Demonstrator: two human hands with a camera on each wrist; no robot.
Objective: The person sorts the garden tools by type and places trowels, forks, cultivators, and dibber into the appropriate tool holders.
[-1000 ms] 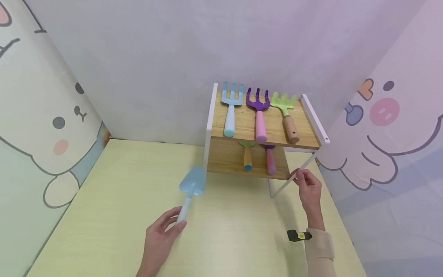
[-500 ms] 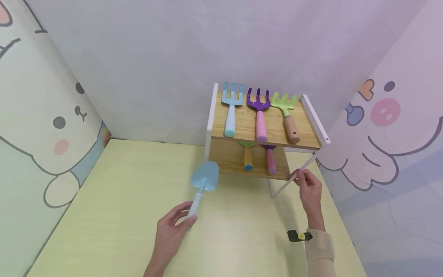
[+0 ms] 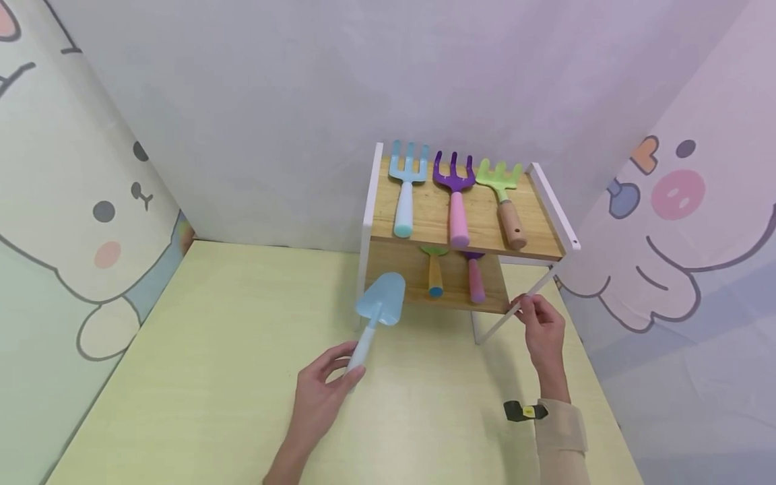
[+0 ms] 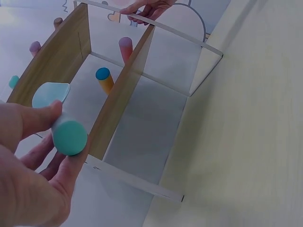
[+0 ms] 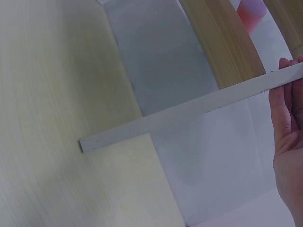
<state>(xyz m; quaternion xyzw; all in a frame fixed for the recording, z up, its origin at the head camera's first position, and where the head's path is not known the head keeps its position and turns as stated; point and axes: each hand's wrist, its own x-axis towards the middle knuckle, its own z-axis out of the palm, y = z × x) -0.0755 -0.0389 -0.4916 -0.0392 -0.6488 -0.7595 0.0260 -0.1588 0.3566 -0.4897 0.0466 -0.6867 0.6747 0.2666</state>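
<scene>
My left hand grips the pale handle of a light-blue hand trowel, its blade pointing away and in front of the lower shelf's left end. In the left wrist view, thumb and fingers wrap the trowel handle near its turquoise end cap. At the right side of the two-tier wooden rack, my right hand holds the white metal leg. Blue, purple-and-pink and green hand forks lie along the top shelf. Below them, two more tools show mostly their orange and pink handles.
The rack stands on a pale yellow table against a grey-white back curtain. Cartoon-printed cloths hang at left and right. The upper board hides the heads of the lower tools.
My left hand has carried the trowel rightward and slightly away from me, from left of the rack to the front of the lower shelf. My right hand stays at the leg.
</scene>
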